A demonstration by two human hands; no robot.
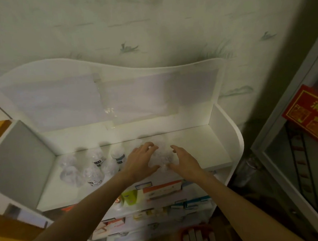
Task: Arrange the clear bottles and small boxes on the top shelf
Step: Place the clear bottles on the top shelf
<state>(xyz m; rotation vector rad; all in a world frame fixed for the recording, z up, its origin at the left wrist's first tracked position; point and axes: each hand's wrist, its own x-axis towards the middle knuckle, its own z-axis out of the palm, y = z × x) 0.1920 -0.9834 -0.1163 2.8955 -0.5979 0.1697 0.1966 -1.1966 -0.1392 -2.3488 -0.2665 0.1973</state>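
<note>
Hands bracket a clump of clear bottles (161, 158) mid-shelf: left hand (140, 158) at 9 o'clock of it, fingers curled onto the clump, right hand (185, 160) at 3 o'clock, fingers loosely spread, touching its side. Whether either truly grips, can't tell, too washed out. More bottles (94, 165) stand bunched toward 9 o'clock on the top shelf (202, 145). Boxes (162, 190) sit on a lower tier at 6 o'clock. Judged: bottles partly placed, no boxes seen up top yet.

Both forearms bare, left grip (141, 159) and right grip (185, 160) ungloved.
</note>
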